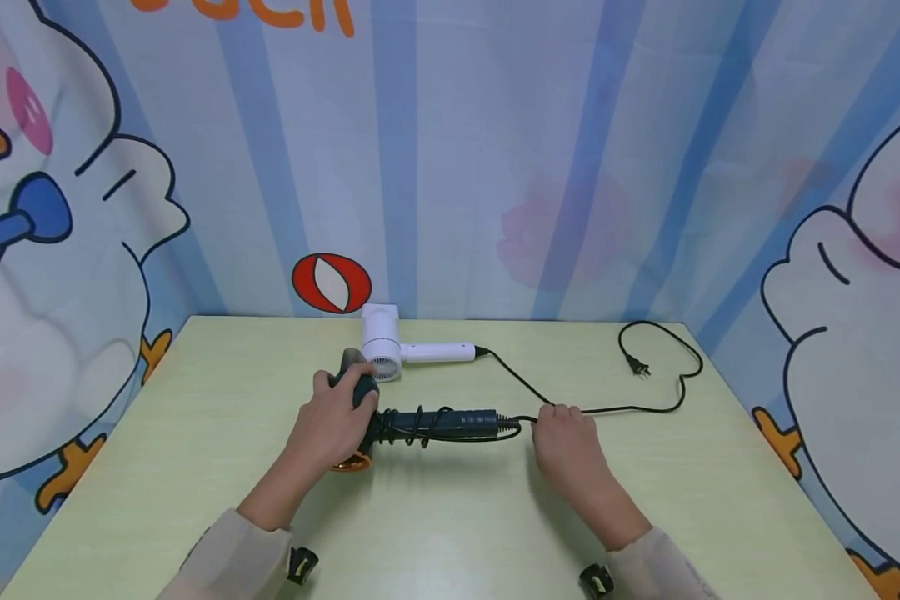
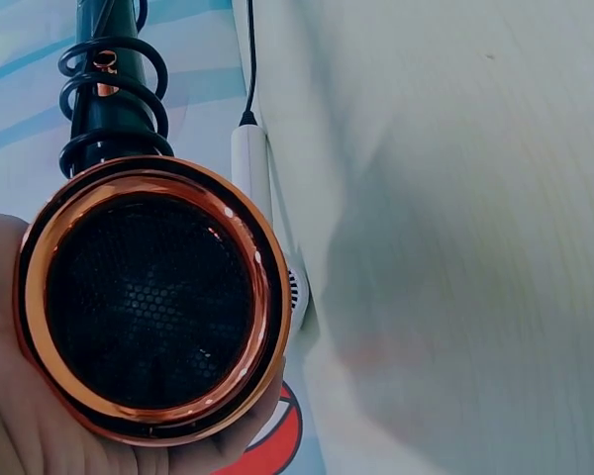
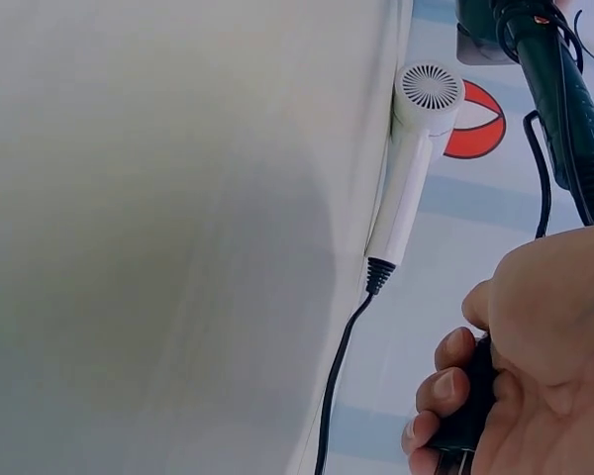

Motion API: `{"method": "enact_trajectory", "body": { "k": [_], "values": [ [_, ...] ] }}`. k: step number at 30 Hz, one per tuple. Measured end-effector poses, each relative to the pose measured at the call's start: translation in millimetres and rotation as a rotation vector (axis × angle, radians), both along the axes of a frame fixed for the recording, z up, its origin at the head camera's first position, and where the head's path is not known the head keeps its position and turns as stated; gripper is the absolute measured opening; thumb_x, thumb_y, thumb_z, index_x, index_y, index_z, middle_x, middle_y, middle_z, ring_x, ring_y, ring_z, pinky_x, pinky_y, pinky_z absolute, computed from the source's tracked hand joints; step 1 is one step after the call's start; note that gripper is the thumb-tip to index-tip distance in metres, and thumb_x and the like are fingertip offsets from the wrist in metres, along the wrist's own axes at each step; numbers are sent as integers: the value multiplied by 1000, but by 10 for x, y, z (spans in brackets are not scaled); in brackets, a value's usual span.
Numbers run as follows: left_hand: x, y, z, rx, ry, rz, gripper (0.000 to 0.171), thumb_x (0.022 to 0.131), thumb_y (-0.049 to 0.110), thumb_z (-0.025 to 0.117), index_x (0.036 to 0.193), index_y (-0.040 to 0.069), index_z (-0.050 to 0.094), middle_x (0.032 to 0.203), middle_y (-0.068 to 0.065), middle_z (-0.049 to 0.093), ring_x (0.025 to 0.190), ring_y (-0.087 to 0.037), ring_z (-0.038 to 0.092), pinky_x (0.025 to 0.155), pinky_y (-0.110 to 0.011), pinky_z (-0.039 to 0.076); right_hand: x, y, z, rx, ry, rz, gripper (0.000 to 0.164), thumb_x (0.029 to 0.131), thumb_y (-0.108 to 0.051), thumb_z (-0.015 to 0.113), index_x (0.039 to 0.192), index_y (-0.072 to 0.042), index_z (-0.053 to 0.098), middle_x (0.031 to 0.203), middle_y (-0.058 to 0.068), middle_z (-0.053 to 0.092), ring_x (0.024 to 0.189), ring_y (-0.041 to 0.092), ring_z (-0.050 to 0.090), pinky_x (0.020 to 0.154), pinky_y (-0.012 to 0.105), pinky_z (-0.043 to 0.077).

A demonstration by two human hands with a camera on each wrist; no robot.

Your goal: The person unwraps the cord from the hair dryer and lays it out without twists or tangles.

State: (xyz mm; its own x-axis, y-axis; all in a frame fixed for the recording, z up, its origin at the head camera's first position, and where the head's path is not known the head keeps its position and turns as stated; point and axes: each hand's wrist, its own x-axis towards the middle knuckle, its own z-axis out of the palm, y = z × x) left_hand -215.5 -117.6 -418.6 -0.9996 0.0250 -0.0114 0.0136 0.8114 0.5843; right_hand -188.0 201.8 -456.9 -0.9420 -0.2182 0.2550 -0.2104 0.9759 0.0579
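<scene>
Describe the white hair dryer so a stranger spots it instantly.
Find the pale table, then the middle of its back edge. The white hair dryer lies there, beyond the dark green hair dryer in the left hand. Black cord wraps that one's handle; this one's is bare.

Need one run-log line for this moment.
left hand: grips dark hair dryer | right hand: grips its plug | cord: loops round handle | white hair dryer: lies on table

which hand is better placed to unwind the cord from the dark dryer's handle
Probably the right hand: it grips the plug at the free end of the wrapped cord, while the left hand is busy holding the dark dryer by its head.
</scene>
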Motion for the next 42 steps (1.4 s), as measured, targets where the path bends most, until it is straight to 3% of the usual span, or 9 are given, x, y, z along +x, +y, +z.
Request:
{"method": "enact_trajectory", "body": {
  "k": [12, 24, 31, 42],
  "values": [
    [6, -10, -19, -13, 1, -11, 44, 105, 39, 46, 148, 30, 45, 141, -28, 32, 82, -39, 59, 59, -38, 49, -71, 63, 93, -19, -14, -13, 39, 105, -28, 56, 76, -3, 49, 67, 8, 43, 62, 26, 43, 59, 40, 40],
    [-15, -2, -112, -80, 52, -29, 42, 104, 36, 49, 146, 26, 48, 134, -28, 35, 68, -32, 57, 56, -36, 47, -180, 37, 419, -8, 111, 5, 42, 105, -33, 55, 76, -3, 44, 69, 10, 40, 64, 28, 41, 62, 41, 39],
    [-45, 10, -130, -90, 58, -7, 44, 103, 36, 52, 145, 26, 49, 132, -28, 36, 68, -33, 58, 55, -36, 47, -124, -83, 597, -55, 150, 28, 42, 104, -35, 55, 78, -5, 41, 72, 10, 37, 67, 28, 37, 65, 40, 35],
    [-66, 23, -156, -111, 35, 9, 47, 102, 39, 56, 146, 27, 47, 136, -29, 33, 78, -38, 59, 58, -39, 51, -47, -166, 653, -85, 171, 55, 42, 105, -38, 50, 80, -6, 40, 74, 8, 36, 68, 27, 35, 66, 38, 31]
  ]
}}
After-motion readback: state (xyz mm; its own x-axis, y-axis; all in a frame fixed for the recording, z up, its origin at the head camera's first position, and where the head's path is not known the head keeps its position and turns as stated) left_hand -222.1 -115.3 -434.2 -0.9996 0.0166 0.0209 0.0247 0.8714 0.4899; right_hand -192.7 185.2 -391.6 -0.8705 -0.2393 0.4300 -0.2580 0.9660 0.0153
